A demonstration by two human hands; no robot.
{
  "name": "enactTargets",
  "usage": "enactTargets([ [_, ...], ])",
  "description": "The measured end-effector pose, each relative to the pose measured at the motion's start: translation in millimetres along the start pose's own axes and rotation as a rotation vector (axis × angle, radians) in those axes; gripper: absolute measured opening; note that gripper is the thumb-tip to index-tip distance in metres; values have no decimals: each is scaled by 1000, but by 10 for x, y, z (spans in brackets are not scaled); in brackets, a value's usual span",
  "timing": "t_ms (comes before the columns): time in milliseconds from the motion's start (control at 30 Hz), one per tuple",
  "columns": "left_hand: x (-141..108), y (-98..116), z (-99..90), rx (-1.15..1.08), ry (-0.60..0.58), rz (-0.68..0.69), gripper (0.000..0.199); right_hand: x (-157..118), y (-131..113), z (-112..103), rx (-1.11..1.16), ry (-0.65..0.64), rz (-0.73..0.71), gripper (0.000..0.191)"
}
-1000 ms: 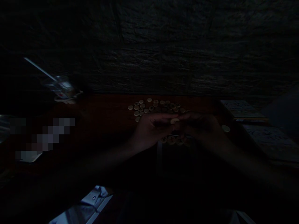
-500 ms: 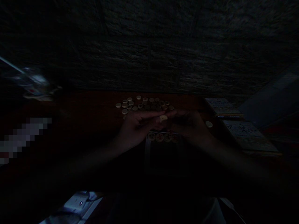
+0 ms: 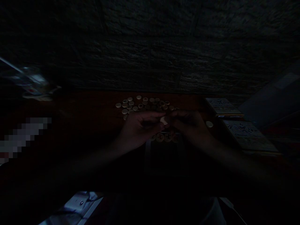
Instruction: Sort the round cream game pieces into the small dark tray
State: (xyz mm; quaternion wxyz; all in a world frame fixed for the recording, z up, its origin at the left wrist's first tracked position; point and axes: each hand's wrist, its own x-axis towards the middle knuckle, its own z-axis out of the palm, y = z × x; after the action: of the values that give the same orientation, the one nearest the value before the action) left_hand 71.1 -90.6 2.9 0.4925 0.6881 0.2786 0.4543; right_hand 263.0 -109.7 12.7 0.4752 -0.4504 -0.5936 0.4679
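Note:
Between the fingertips of both hands is a pale round xiangqi piece (image 3: 163, 120), partly covered by fingers. My left hand (image 3: 140, 125) pinches it from the left, and my right hand (image 3: 189, 126) closes on it from the right. Just below the hands, a row of several xiangqi pieces with characters (image 3: 160, 137) lies at the top end of a dark tray (image 3: 147, 156). Behind my fingers, many loose pieces (image 3: 125, 105) are spread on the brown table, some face up and others plain. The light is very dim.
Two flat boxes with printed lids (image 3: 222, 106) (image 3: 250, 136) lie at the right. A single piece (image 3: 209, 124) rests beside them. A clear plastic item (image 3: 35, 82) stands at far left. A stone wall (image 3: 150, 53) rises behind the table.
The held piece has been turned between my fingers, showing a different side. My left hand has shifted slightly, covering more of the leftmost piece in the row.

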Motion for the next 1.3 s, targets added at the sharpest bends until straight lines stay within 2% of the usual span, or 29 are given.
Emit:
enactTargets([
  [200,-17,-29,-3,38,-5,50,31,-8,-28,-6,1,-21,46,27],
  [700,-16,-10,-11,96,-12,73,28,7,21,-16,-24,-15,11,25],
  [933,15,21,-24,-81,43,-100,25,-13,-11,3,-12,-32,7,29],
  [1000,13,19,-26,-98,60,-113,23,-15,-24,4,-5,-38,15,30],
  [1133,-17,25,-5,35,28,-22,21,-8,-21,-3,-14,-35,33,29],
  [1300,-36,14,2,126,-14,25,29,-10,0,-3,-8,-36,71,31],
])
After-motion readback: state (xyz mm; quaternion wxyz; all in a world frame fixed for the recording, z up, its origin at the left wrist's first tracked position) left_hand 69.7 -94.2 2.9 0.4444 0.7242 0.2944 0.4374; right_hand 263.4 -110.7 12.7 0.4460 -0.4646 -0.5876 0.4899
